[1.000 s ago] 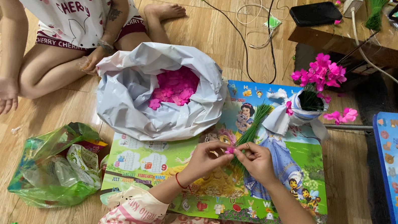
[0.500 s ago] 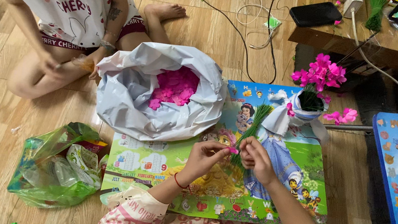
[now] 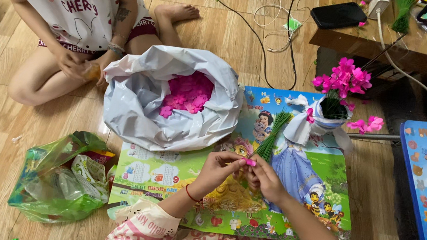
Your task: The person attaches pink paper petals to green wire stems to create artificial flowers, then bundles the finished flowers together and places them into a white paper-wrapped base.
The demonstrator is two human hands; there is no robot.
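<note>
The left hand (image 3: 218,168) and the right hand (image 3: 267,178) meet over the picture table (image 3: 296,200). The fingers of both hands pinch a small pink petal (image 3: 250,162) between them. It is just in front of the green stems (image 3: 273,134), near the white bag (image 3: 172,99) of pink petals.

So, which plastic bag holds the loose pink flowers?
The big white bag on the picture table, open at the top. The green bag on the floor holds clear wrappers instead.
</note>
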